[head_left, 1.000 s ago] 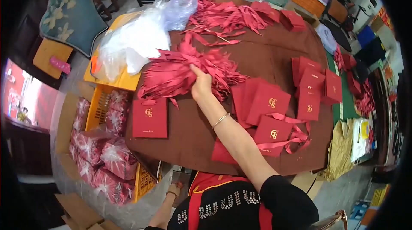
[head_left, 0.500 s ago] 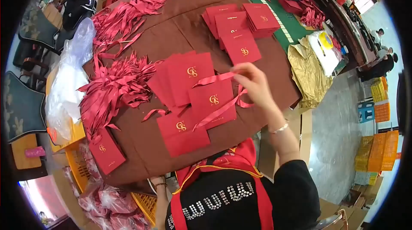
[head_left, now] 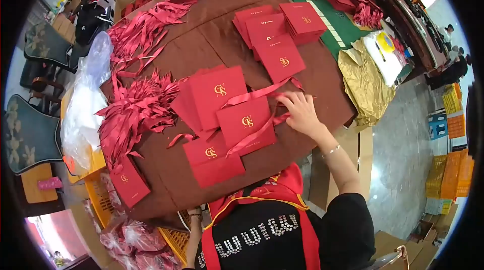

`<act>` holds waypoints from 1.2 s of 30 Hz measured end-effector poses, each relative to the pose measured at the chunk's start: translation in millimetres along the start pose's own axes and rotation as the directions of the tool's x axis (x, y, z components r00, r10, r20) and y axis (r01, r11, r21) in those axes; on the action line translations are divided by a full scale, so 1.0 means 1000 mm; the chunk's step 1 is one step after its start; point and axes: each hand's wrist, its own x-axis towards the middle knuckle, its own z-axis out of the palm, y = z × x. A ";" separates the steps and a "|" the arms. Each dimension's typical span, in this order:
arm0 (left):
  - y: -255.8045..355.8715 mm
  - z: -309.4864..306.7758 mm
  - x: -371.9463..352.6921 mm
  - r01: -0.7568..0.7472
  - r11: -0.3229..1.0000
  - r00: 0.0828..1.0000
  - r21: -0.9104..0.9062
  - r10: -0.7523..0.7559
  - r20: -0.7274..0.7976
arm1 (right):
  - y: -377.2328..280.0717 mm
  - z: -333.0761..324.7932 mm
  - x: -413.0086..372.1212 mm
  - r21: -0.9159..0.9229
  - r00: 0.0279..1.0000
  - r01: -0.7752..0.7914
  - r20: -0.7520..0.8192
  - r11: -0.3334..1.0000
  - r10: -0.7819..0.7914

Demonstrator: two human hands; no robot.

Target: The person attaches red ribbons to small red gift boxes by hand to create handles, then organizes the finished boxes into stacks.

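My right hand (head_left: pixel 301 112) is over the right side of the table, its curled fingers on a red ribbon (head_left: pixel 257 92). The ribbon's two long tails run left across a flat red card sleeve (head_left: pixel 246 119) with gold letters. Another sleeve (head_left: pixel 214 163) lies in front of it, partly overlapped. Behind, a fanned stack of red sleeves (head_left: pixel 206 111) touches it. My left hand (head_left: pixel 194 213) is low by the table's front edge, near my apron; its fingers are hidden.
Heaps of red ribbons (head_left: pixel 136 108) lie on the left of the brown cloth (head_left: pixel 217 43). More stacked sleeves (head_left: pixel 279 58) sit at the back right. Gold wrapping (head_left: pixel 365 83) hangs at the right edge. Yellow crates (head_left: pixel 174 245) and bagged red items (head_left: pixel 136 237) stand below at left.
My right hand has come down toward me, from a raised pinch on the ribbon to lying lower over it. The ribbon's far end now lies by the back stack. My left hand stays low.
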 end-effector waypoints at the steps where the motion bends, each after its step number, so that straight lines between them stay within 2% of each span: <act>1: 0.002 0.002 -0.001 0.001 1.000 1.000 -0.007 -0.001 0.005 | 0.001 -0.001 0.010 -0.062 0.997 0.047 -0.059 0.997 -0.051; 2: 0.006 0.002 -0.003 0.003 1.000 1.000 -0.014 -0.003 0.008 | 0.005 0.004 0.017 -0.059 0.997 0.056 -0.058 0.997 -0.059; 4: 0.009 0.000 -0.003 0.002 1.000 1.000 -0.022 -0.002 0.012 | 0.015 0.018 0.032 -0.030 0.985 0.011 0.174 0.999 -0.006; 6: 0.017 -0.002 -0.002 -0.001 0.999 1.000 -0.037 0.002 0.014 | 0.018 0.014 0.045 -0.019 0.978 0.034 0.208 0.999 -0.029; 8: 0.023 -0.001 -0.003 0.001 0.998 1.000 -0.059 0.000 0.017 | 0.021 0.016 0.053 0.115 0.936 -0.073 0.351 0.991 0.029; 9: 0.026 -0.001 -0.006 0.005 0.997 1.000 -0.071 -0.004 0.019 | 0.028 0.025 0.052 0.111 0.957 -0.027 0.291 0.993 -0.007; 14: 0.037 -0.005 -0.010 0.014 0.992 1.000 -0.128 -0.011 0.026 | 0.038 0.030 0.046 0.085 0.951 0.000 0.308 0.996 -0.026; 16: 0.045 -0.003 -0.008 -0.006 0.990 0.999 -0.141 0.013 0.053 | 0.053 0.030 0.051 0.300 0.969 0.077 0.202 0.951 -0.142; 17: 0.051 0.000 -0.006 -0.017 0.989 0.997 -0.148 0.027 0.068 | 0.060 0.027 0.053 0.587 0.970 -0.162 0.242 0.793 0.019; 18: 0.057 0.001 -0.004 -0.028 0.987 0.996 -0.156 0.040 0.079 | 0.030 -0.025 0.070 0.609 0.795 -0.599 0.528 0.519 0.299; 19: 0.062 0.000 -0.003 -0.036 0.986 0.995 -0.164 0.050 0.084 | 0.044 -0.030 0.088 0.698 0.914 -0.356 0.399 0.622 0.075; 20: 0.065 -0.002 -0.002 -0.038 0.985 0.995 -0.171 0.054 0.085 | 0.036 -0.042 0.103 0.840 0.963 -0.268 0.246 0.472 0.110; 21: 0.066 -0.006 -0.001 -0.037 0.984 0.995 -0.176 0.052 0.081 | 0.024 -0.064 0.128 0.852 0.923 -0.386 0.358 0.354 0.143; 22: 0.065 -0.011 0.000 -0.032 0.982 0.997 -0.184 0.045 0.070 | -0.010 -0.102 0.149 0.887 0.941 -0.331 0.334 0.322 0.050; 23: 0.065 -0.017 0.000 -0.021 0.979 0.998 -0.201 0.031 0.049 | -0.016 -0.099 0.174 0.851 0.987 -0.140 0.162 0.505 0.000; 24: 0.064 -0.023 -0.001 -0.003 0.974 1.000 -0.225 0.007 0.019 | -0.038 -0.105 0.198 0.873 0.983 -0.147 0.180 0.466 -0.027; 26: 0.063 -0.035 0.001 0.029 0.958 0.998 -0.284 -0.045 -0.049 | -0.095 -0.118 0.244 0.784 0.983 0.034 0.085 0.620 -0.162; 27: 0.063 -0.039 0.002 0.043 0.948 0.994 -0.317 -0.072 -0.080 | -0.122 -0.114 0.268 0.793 0.974 0.077 0.070 0.604 -0.217; 29: 0.059 -0.044 -0.005 0.077 0.926 0.985 -0.370 -0.128 -0.116 | -0.177 -0.102 0.309 0.817 0.940 0.020 0.181 0.577 -0.289; 31: 0.057 -0.046 -0.011 0.099 0.904 0.977 -0.416 -0.168 -0.134 | -0.234 -0.083 0.340 0.649 0.913 0.384 -0.161 0.657 -0.374; 32: 0.055 -0.043 -0.016 0.122 0.883 0.968 -0.453 -0.207 -0.143 | -0.277 -0.062 0.348 0.243 0.725 0.665 -0.436 0.706 -0.533; 34: 0.055 -0.040 -0.022 0.137 0.864 0.963 -0.484 -0.232 -0.141 | -0.312 -0.032 0.338 0.161 0.774 0.630 -0.211 0.760 -0.597; 36: 0.054 -0.033 -0.033 0.152 0.848 0.959 -0.507 -0.252 -0.134 | -0.328 0.018 0.331 0.071 0.745 0.654 0.113 0.753 -0.657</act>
